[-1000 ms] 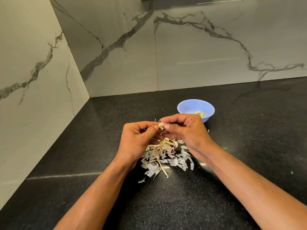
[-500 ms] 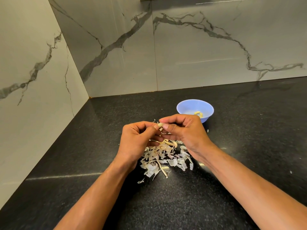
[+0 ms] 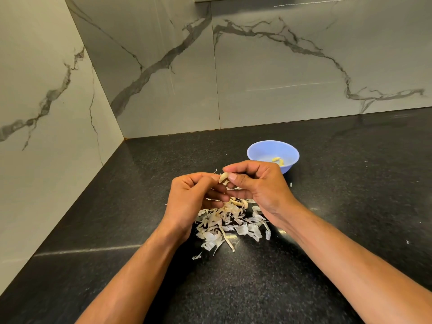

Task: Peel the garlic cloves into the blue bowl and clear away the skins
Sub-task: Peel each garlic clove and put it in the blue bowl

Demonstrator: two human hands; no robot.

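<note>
Black bench (image 3: 327, 230) holds papery skins (image 3: 229, 225); both hands' fingers (image 3: 236, 177) pinch one small, slippery garlic clove (image 3: 223, 177) by its ends.

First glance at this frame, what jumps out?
Two bare hands meet mid-frame above the black speckled stone counter: the left hand and right hand both pinch one pale garlic clove. Right under them lies a scattered heap of papery white garlic skins. Behind the right hand sits a small round light-blue bowl with a few peeled cloves in it.
</note>
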